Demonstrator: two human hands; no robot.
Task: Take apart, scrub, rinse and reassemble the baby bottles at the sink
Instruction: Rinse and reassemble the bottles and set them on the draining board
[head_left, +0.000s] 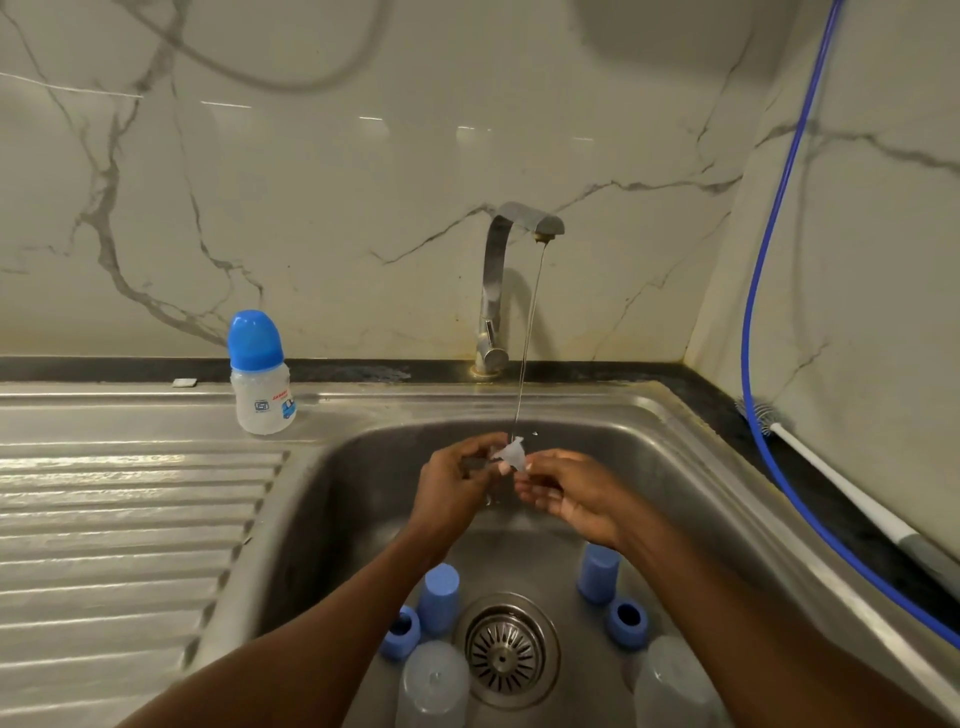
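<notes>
Both my hands hold a small clear silicone teat (510, 451) under the thin stream of water from the tap (524, 221). My left hand (457, 483) pinches it from the left, my right hand (566, 491) pinches it from the right. On the sink floor stand two blue caps (439, 597) (598, 571), two blue collar rings (401, 631) (627, 622) and two clear bottle bodies (434, 683) (670, 686), on either side of the drain (505, 649). An assembled bottle with a blue cap (260, 376) stands on the sink's back left ledge.
The ribbed steel drainboard (119, 519) fills the left. A white-handled bottle brush (831, 467) lies on the dark counter at the right, beside a blue hose (763, 270) running down the marble wall. The sink rim (691, 441) borders the basin.
</notes>
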